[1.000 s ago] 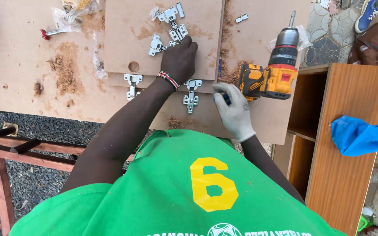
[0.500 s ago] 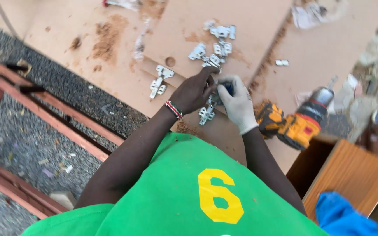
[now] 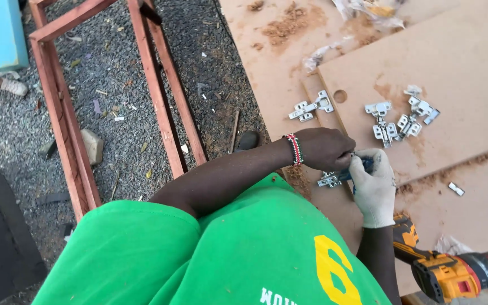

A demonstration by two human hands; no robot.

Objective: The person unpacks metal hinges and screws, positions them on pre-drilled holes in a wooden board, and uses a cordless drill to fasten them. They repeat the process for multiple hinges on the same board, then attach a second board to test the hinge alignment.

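Two hands meet over the near edge of a fibreboard panel (image 3: 458, 62). Left hand (image 3: 326, 148), bare, beaded bracelet (image 3: 293, 149) at the wrist, fingers curled closed on something small against the right hand; what exactly it pinches cannot be made out. Right hand (image 3: 375, 186), in a white work glove, closed round a dark blue-handled tool (image 3: 357, 169), probably a screwdriver. A metal hinge (image 3: 330, 179) lies just under both hands, touching or nearly touching the tool tip; contact not clear. One separate hinge (image 3: 310, 108) lies beside a round bored hole (image 3: 340, 96) in the panel. A loose cluster of more hinges (image 3: 399, 118) sits further right on the panel, well apart from the hands. Sawdust piles (image 3: 289, 22) on the larger board beneath. Yellow-and-black cordless drill (image 3: 453, 274) lies lower right, near the right forearm, untouched. Red-painted wooden frame (image 3: 165, 96) rests on gravel ground (image 3: 114, 85) to the left. Green shirt (image 3: 227, 254) fills the foreground.
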